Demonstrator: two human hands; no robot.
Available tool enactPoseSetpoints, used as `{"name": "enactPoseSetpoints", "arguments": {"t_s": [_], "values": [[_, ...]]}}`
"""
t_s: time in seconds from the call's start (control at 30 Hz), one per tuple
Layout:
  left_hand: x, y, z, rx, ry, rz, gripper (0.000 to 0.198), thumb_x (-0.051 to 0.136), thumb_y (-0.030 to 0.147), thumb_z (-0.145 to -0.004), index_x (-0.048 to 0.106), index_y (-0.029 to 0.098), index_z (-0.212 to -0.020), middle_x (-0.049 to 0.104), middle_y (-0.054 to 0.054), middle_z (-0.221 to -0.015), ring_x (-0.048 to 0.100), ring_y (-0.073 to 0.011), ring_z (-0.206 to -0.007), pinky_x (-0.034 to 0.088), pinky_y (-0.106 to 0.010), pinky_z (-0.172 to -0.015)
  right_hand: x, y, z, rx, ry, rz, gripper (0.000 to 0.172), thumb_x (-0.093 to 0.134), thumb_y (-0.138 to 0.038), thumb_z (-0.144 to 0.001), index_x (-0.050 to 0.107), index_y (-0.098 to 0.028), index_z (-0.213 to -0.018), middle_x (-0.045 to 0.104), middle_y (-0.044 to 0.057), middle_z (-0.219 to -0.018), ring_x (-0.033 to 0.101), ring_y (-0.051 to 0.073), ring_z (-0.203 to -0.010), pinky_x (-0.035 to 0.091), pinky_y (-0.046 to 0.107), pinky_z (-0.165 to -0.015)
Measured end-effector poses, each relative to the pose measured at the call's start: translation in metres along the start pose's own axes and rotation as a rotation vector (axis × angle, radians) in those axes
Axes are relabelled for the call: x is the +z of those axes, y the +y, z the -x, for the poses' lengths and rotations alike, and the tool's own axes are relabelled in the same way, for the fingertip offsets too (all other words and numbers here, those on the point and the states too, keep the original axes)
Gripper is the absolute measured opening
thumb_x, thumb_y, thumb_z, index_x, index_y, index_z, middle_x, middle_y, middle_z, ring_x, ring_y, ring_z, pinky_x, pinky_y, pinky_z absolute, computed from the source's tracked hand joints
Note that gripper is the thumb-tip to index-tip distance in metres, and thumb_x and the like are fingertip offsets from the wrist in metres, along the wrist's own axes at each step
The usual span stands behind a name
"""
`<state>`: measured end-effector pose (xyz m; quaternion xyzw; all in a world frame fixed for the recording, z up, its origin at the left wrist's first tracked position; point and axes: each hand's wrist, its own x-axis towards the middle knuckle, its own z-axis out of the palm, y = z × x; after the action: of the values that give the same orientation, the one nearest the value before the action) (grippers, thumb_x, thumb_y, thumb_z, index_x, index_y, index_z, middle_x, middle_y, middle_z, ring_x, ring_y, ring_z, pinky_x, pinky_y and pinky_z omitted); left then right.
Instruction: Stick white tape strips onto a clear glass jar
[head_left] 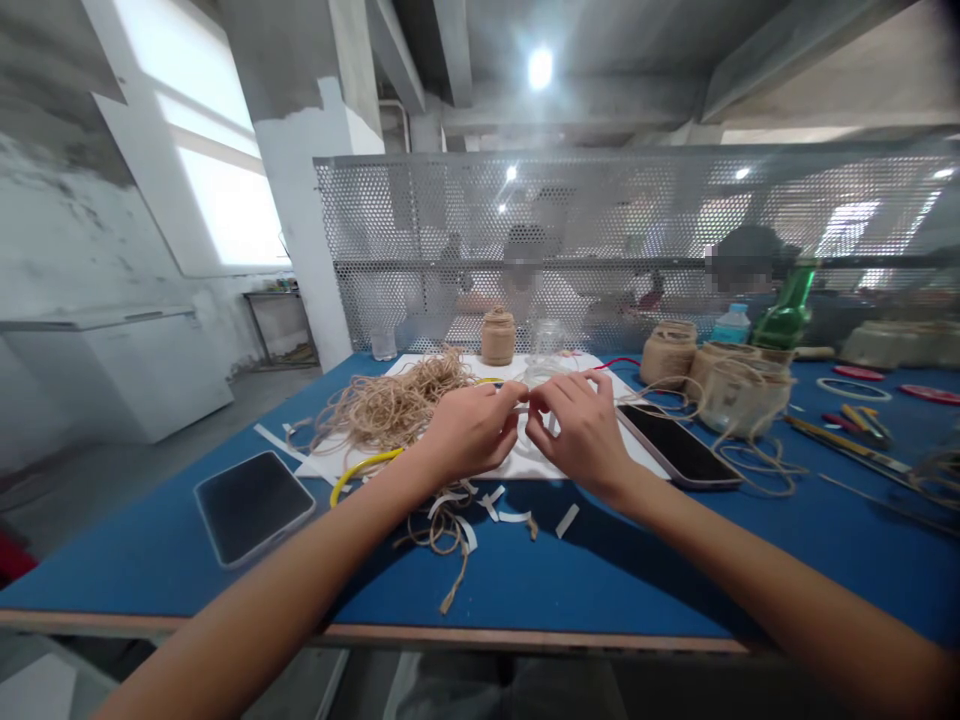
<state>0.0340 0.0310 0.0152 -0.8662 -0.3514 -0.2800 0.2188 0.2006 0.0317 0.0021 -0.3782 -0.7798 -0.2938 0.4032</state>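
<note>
Strip: a small white strip is being held between the fingertips of both hands, just above the white board, in the middle of the table. It is too small to say more about it.
Left hand: the left hand is pinching one end of the strip; its grip is closing on it with thumb and forefinger.
Right hand: the right hand is pinching the other end in the same way, and the two hands are almost touching.
Scraps: short white scraps and bits of twine are lying at the near edge of the board.
Twine: a loose heap of twine is lying to the left of the hands, with a yellow cable coming out under it.
Progress: as I judge it, part of the work is done. A small wrapped jar and more wrapped jars are already standing behind and to the right, while a glass jar just behind the hands is showing no twine.
Around: a phone is lying beside the right hand, and a second phone is lying well to the left.
Behind: other people are sitting behind a mesh screen.
</note>
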Motion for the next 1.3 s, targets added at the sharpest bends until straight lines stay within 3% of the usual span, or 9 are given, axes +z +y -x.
{"name": "enactPoseSetpoints", "arguments": {"t_s": [0.17,0.37,0.5,0.6,0.77,1.0,1.13,1.23,1.3], "values": [[-0.009,-0.002,-0.003,-0.158,-0.118,0.056,0.029,0.038,0.035,-0.085,0.038,0.020,-0.110,0.061,0.000,-0.070,0.057,-0.0162,-0.062,0.036,-0.024,-0.055,-0.007,-0.003,-0.001,0.054,-0.031,-0.051,0.008,0.047,-0.020,-0.077,0.048,-0.018,-0.070,0.055,-0.001,-0.070,0.047,0.014,-0.072,0.026,0.034,-0.084],[-0.019,-0.008,-0.008,-0.271,-0.246,0.508,0.021,0.047,0.036,-0.081,0.048,0.019,-0.093,0.047,0.005,-0.056,0.045,-0.0099,-0.052,0.032,-0.021,-0.052,-0.014,0.007,-0.009,0.202,-0.029,-0.159,0.006,0.047,-0.018,-0.074,0.047,-0.019,-0.068,0.054,-0.001,-0.069,0.048,0.015,-0.070,0.026,0.034,-0.079],[-0.022,-0.011,-0.010,-0.330,-0.265,0.738,0.022,0.037,0.035,-0.086,0.050,0.017,-0.086,0.047,0.003,-0.056,0.043,-0.0084,-0.051,0.033,-0.020,-0.050,-0.019,0.020,-0.015,0.320,-0.063,-0.284,0.007,0.048,-0.017,-0.070,0.046,-0.019,-0.064,0.054,-0.001,-0.066,0.049,0.014,-0.068,0.030,0.032,-0.073],[-0.023,-0.014,-0.011,-0.353,-0.307,0.774,0.030,0.032,0.036,-0.087,0.053,0.015,-0.080,0.047,0.002,-0.053,0.043,-0.0080,-0.049,0.034,-0.021,-0.050,-0.023,0.025,-0.018,0.346,-0.056,-0.327,0.008,0.050,-0.016,-0.068,0.045,-0.019,-0.063,0.054,-0.001,-0.065,0.049,0.014,-0.066,0.032,0.030,-0.071],[-0.022,-0.020,-0.011,-0.346,-0.388,0.826,0.023,0.042,0.033,-0.082,0.056,0.016,-0.086,0.046,0.003,-0.054,0.043,-0.0074,-0.049,0.034,-0.019,-0.048,-0.026,0.030,-0.020,0.355,-0.079,-0.369,0.007,0.050,-0.016,-0.069,0.048,-0.018,-0.062,0.054,-0.001,-0.062,0.049,0.013,-0.062,0.035,0.028,-0.064],[-0.020,-0.030,-0.009,-0.401,-0.324,0.718,0.020,0.043,0.032,-0.080,0.056,0.017,-0.082,0.050,0.002,-0.054,0.045,-0.0083,-0.049,0.035,-0.020,-0.048,-0.023,0.047,-0.021,0.369,-0.032,-0.362,0.012,0.045,-0.020,-0.078,0.057,-0.018,-0.074,0.061,0.003,-0.075,0.054,0.015,-0.071,0.038,0.026,-0.065],[-0.023,-0.035,-0.009,-0.377,-0.308,0.649,0.021,0.042,0.031,-0.080,0.058,0.017,-0.083,0.052,0.002,-0.055,0.046,-0.0087,-0.049,0.036,-0.021,-0.049,-0.018,0.048,-0.035,0.209,-0.291,-0.312,0.021,0.039,-0.022,-0.082,0.059,-0.018,-0.076,0.063,0.005,-0.080,0.055,0.017,-0.076,0.038,0.027,-0.065],[-0.030,-0.037,-0.009,-0.414,-0.309,0.626,0.021,0.042,0.030,-0.079,0.058,0.017,-0.082,0.052,0.002,-0.054,0.045,-0.0086,-0.047,0.035,-0.021,-0.047,-0.008,0.049,-0.055,0.141,-0.552,-0.286,0.032,0.035,-0.029,-0.085,0.056,-0.019,-0.063,0.063,0.004,-0.069,0.055,0.015,-0.063,0.037,0.027,-0.056],[-0.035,-0.038,-0.010,-0.439,-0.326,0.603,0.020,0.042,0.030,-0.078,0.058,0.017,-0.079,0.051,0.002,-0.052,0.045,-0.0088,-0.047,0.035,-0.021,-0.048,0.000,0.051,-0.069,0.175,-0.688,-0.253,0.039,0.037,-0.035,-0.084,0.052,-0.019,-0.052,0.061,0.004,-0.059,0.051,0.014,-0.052,0.035,0.026,-0.050]]}}
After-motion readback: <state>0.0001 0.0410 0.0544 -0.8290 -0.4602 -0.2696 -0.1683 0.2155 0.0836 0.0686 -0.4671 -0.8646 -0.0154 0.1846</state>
